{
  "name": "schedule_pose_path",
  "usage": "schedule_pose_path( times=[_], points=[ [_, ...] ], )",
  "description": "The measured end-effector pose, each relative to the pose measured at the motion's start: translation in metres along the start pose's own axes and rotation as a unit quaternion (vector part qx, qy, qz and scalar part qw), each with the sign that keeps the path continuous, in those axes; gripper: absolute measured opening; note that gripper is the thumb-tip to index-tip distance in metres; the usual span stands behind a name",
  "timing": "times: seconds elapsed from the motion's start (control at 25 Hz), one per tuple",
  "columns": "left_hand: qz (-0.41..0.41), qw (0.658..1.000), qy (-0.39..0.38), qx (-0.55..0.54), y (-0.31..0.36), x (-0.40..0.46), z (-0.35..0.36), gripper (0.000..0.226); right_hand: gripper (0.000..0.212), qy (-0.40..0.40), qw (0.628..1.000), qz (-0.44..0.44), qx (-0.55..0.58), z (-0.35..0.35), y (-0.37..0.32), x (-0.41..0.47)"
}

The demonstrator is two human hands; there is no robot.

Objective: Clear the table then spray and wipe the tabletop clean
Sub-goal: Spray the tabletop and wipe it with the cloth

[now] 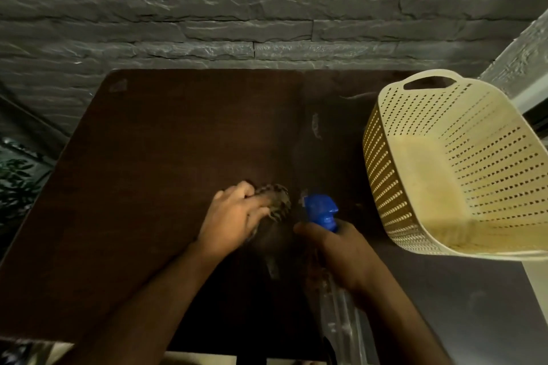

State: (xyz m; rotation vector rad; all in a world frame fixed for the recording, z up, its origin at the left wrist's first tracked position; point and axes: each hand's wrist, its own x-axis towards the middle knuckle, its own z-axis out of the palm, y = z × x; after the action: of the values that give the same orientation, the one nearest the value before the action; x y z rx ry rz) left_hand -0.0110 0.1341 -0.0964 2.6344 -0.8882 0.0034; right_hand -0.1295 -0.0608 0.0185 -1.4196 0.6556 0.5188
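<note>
One bench (148, 187), dark brown. One cream perforated basket (444, 163) at its right edge. One spray bottle (321, 210) with a blue head. One patterned cloth (277, 201), bunched, possibly a rag; too dim to tell. Two hands: left hand (234, 216), right hand (341, 252). One leafy plant (14, 184), far left.
</note>
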Motion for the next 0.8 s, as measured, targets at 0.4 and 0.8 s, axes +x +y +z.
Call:
schedule_pose_path(
  times=[0.4,0.8],
  points=[
    [0.002,0.999,0.044,-0.005,0.003,0.004,0.005,0.029,0.024,0.038,0.999,0.001,0.016,0.018,0.017,-0.018],
    [0.052,0.998,0.007,-0.017,-0.008,-0.003,-0.003,0.034,0.016,0.067,0.994,0.024,0.079,0.057,0.024,-0.025]
  ],
)
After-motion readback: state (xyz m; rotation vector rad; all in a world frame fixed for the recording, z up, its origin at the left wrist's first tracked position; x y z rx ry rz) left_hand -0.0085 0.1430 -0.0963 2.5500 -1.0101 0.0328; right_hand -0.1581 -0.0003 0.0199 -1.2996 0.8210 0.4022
